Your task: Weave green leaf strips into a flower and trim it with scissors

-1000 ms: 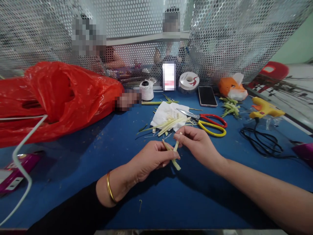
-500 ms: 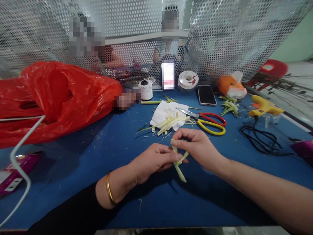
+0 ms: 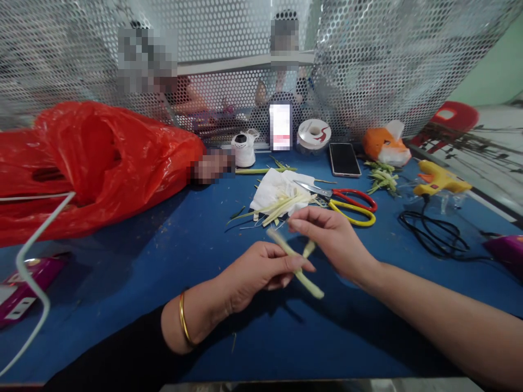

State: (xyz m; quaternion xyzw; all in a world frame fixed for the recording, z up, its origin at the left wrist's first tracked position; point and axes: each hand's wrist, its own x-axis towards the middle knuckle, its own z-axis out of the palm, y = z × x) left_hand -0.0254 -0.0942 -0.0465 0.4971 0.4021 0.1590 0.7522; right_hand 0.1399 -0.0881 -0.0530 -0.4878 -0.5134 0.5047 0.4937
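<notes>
Between thumb and fingers, my left hand [image 3: 261, 267] pinches a pale green strip of plant stalk [image 3: 312, 286], which lies crossed with another short piece just above the thumb. The strip's upper end points up and left, its lower end down and right. My right hand [image 3: 333, 237] hovers just right of it, thumb and forefinger closed together; whether anything is between them is hidden. Beyond the hands, cut pale strips [image 3: 281, 209] rest on a white tissue [image 3: 265, 188]. Scissors [image 3: 353, 207] with one red and one yellow handle lie against the tissue, blades pointing left.
A red plastic bag [image 3: 134, 158] covers the left. Along the back stand a thread spool [image 3: 244, 149], a lit phone [image 3: 280, 125] and a ribbon roll [image 3: 314, 133]; a dark phone [image 3: 345, 159] lies flat. A yellow glue gun [image 3: 441, 178] with a black cord sits right.
My right fingertips have come off the strip's upper end and moved slightly up. In my left hand the strip has swung to a flatter slant, its upper end further left.
</notes>
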